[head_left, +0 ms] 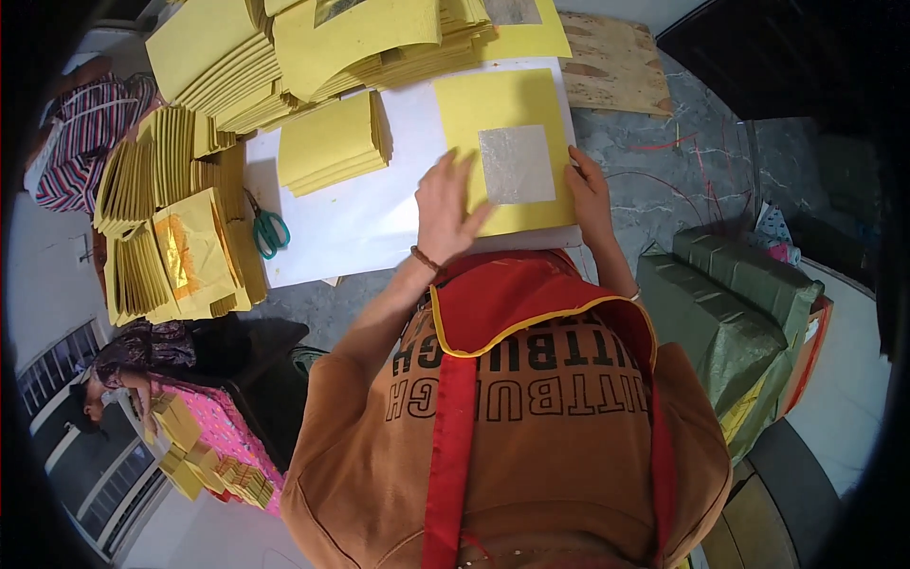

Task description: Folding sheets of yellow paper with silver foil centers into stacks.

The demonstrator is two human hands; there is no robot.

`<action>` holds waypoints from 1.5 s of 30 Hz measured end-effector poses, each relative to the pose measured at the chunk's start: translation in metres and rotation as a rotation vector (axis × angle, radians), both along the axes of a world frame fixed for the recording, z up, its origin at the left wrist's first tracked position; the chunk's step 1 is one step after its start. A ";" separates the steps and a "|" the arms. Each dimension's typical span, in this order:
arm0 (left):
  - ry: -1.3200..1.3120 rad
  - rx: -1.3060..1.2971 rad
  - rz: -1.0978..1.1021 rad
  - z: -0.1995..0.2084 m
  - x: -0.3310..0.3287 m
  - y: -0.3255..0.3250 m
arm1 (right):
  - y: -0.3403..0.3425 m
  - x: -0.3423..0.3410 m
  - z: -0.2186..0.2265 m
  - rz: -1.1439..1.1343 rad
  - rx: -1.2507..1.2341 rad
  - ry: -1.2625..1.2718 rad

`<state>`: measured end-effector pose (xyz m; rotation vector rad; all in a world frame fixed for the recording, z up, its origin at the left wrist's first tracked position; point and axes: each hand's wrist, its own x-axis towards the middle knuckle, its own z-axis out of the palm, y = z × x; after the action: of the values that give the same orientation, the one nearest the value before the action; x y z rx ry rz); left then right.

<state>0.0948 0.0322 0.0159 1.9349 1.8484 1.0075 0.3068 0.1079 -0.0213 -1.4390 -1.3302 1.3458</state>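
Hands first: our left hand (445, 213) lies flat, fingers spread, on the yellow paper sheet (507, 147); right hand (590, 194) pins its right edge, nothing gripped. Sheet sits on the white counter (360, 218), silver foil square (517, 163) at centre. We judge it light, limp, tear-prone; lift by a bare yellow corner, off the foil.
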 end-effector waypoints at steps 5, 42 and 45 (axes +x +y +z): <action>0.336 0.016 -0.399 0.002 0.004 -0.004 | 0.000 0.001 -0.003 -0.042 -0.096 0.140; -0.809 -0.835 -0.528 0.009 -0.031 0.055 | -0.011 0.025 -0.010 0.290 0.153 0.059; -0.820 -0.828 -0.552 0.007 -0.034 0.054 | -0.011 0.023 -0.010 0.270 0.115 0.131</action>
<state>0.0612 0.0866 0.0230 1.1396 0.9335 0.5595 0.3299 0.0968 -0.0315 -1.1046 -1.5285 1.4816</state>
